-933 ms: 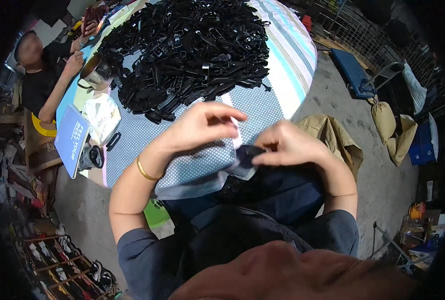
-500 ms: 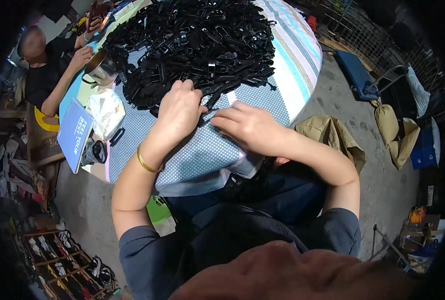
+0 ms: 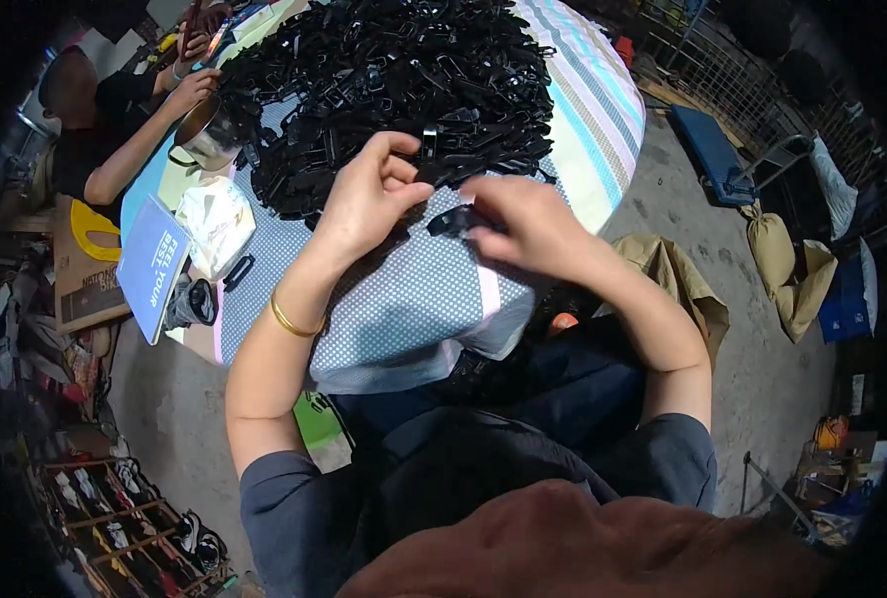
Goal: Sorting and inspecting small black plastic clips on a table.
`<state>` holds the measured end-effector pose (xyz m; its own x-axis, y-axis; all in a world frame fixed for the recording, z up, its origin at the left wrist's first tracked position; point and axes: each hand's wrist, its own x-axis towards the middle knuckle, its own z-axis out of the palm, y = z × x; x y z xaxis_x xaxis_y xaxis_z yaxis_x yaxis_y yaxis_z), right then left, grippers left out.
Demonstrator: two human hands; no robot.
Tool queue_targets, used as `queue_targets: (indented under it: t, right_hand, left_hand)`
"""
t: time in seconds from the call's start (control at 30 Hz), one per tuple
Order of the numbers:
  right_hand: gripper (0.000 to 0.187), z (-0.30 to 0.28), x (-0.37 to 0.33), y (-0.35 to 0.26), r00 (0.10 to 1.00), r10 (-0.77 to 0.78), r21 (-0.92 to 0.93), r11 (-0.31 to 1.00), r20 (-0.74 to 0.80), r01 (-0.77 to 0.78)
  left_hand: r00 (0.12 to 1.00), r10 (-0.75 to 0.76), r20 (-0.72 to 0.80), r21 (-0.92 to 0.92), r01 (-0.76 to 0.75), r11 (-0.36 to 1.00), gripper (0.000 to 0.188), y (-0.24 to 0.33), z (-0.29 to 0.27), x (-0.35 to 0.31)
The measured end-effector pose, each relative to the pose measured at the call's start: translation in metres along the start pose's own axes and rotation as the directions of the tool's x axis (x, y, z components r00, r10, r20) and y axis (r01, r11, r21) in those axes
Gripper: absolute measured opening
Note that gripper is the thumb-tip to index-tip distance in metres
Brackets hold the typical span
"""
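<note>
A round tabletop (image 3: 414, 299) under a dotted and striped cloth stands on a grey concrete floor (image 3: 762, 379) in a cluttered workroom, and a great heap of small black clips (image 3: 384, 90) covers most of its far half. At the heap's near edge the left hand (image 3: 369, 194) pinches one upright clip (image 3: 429, 140) between its fingertips, while the right hand (image 3: 523, 224) grips another black clip (image 3: 453, 219) just beside it, above the bare cloth. To the left lie a crumpled white bag (image 3: 214, 219) and a blue book (image 3: 154, 264), and beyond them another person's hand (image 3: 192, 90) reaches to a metal pot (image 3: 199, 145) at the heap's far left edge.

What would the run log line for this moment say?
left hand: pinching black clip | right hand: holding black part | pile of black parts on table
</note>
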<state>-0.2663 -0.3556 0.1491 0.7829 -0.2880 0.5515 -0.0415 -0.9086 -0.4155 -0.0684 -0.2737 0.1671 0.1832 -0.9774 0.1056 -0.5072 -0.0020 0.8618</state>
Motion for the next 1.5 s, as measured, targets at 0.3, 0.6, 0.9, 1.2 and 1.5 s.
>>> queue_targets:
  t: [0.3,0.6,0.9,1.2,1.5]
  right_hand:
    - [0.03,-0.007,-0.007,0.009,0.831,0.557,0.823,0.464,0.016,-0.327]
    - [0.025,0.001,-0.011,0.006,0.901,0.43,0.503,0.791,-0.051,-0.349]
    - [0.02,0.01,-0.011,-0.001,0.905,0.424,0.604,0.719,0.01,-0.344]
    - [0.019,0.018,-0.013,0.0,0.937,0.181,0.24,0.965,-0.3,-0.109]
    - [0.022,0.004,-0.011,-0.014,0.97,0.234,0.293,0.933,-0.059,-0.207]
  left_hand:
    - [0.988,-0.038,0.15,-0.569,0.117,0.814,0.033,0.001,0.032,-0.008]
    - [0.999,0.024,0.032,-0.476,-0.006,0.879,0.027,0.003,0.036,-0.009]
    - [0.999,0.03,0.017,-0.432,-0.02,0.902,0.03,-0.006,0.036,-0.008]
    - [1.0,-0.028,0.004,-0.582,0.026,0.813,0.032,0.006,0.044,-0.014]
    - [0.983,0.178,0.043,-0.516,-0.131,0.847,0.022,0.007,0.027,-0.015]
